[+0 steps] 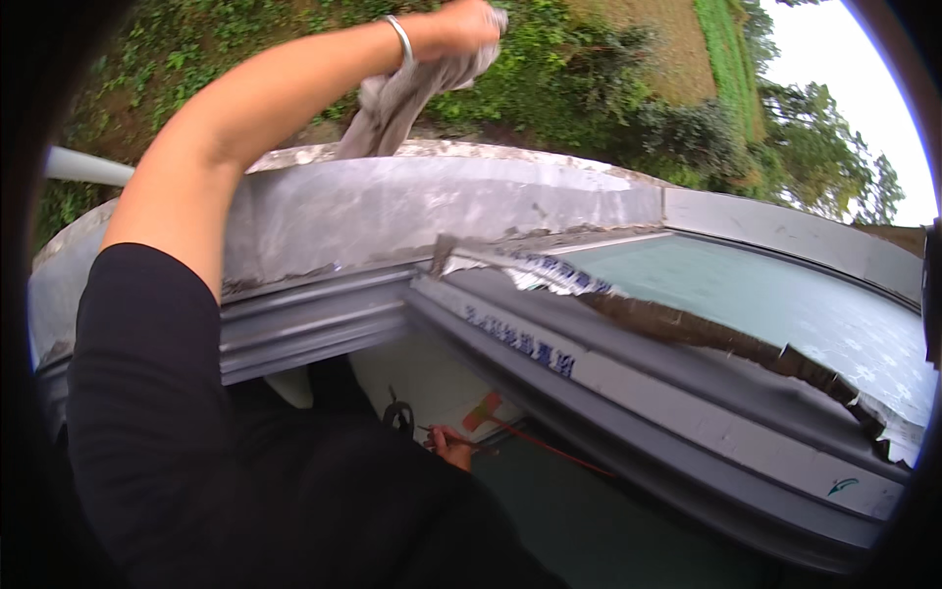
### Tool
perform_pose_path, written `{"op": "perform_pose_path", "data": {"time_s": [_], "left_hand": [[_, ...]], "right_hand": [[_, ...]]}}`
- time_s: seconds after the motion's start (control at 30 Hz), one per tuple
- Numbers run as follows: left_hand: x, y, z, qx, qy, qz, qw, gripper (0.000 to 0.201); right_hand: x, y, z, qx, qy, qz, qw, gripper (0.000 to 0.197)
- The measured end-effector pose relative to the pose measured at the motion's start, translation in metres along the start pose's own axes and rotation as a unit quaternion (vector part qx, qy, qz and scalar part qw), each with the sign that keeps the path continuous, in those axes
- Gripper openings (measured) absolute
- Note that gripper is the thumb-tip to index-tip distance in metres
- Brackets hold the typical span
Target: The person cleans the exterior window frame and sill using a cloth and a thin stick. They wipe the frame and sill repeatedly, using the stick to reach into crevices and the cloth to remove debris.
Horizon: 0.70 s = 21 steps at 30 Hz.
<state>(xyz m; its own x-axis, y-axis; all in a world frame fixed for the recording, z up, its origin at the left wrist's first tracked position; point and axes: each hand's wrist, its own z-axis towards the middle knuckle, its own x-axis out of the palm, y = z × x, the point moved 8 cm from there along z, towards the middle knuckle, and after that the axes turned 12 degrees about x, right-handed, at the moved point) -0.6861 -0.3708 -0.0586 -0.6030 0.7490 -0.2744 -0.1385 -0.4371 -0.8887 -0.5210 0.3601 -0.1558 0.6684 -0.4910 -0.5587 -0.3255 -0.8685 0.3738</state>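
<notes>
My left arm reaches out over the grey ledge point(432, 201) outside a window. At the top of the view, my left hand point(463, 27), with a silver bangle at its wrist, is closed on a greyish-beige cloth point(407, 98). The cloth hangs down from the fist to the ledge's outer edge. Lower down, inside the frame, my right hand point(452, 449) shows small, its fingers curled around something thin and dark that I cannot make out. Just beside it lie a red and green flat piece point(481, 412) and a thin red rod or cord point(554, 450).
The grey window frame point(628, 378) crosses the right side, with torn protective film point(726, 339) peeling off it. Behind it is a pale glass pane point(746, 294). A white pipe point(90, 167) shows at the left. Bushes point(589, 79) grow beyond the ledge.
</notes>
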Motion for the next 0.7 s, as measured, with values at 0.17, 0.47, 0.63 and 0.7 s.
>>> {"op": "perform_pose_path", "data": {"time_s": [0.17,0.47,0.63,0.7], "left_hand": [[-0.025,-0.142,-0.053,0.074,0.011,-0.259,0.963,0.011],[0.031,-0.177,-0.237,0.172,0.347,0.153,0.909,0.04],[-0.016,-0.173,-0.285,0.09,0.359,0.145,0.918,0.039],[-0.03,-0.178,-0.304,0.091,0.372,0.156,0.911,0.04]], "right_hand": [[0.035,-0.003,0.025,-0.073,0.062,-0.017,0.995,0.022],[0.053,0.102,0.031,-0.181,0.116,-0.04,0.976,0.02],[0.068,0.113,0.025,-0.201,0.117,-0.08,0.969,0.02],[0.072,0.117,0.025,-0.206,0.122,-0.086,0.967,0.02]]}}
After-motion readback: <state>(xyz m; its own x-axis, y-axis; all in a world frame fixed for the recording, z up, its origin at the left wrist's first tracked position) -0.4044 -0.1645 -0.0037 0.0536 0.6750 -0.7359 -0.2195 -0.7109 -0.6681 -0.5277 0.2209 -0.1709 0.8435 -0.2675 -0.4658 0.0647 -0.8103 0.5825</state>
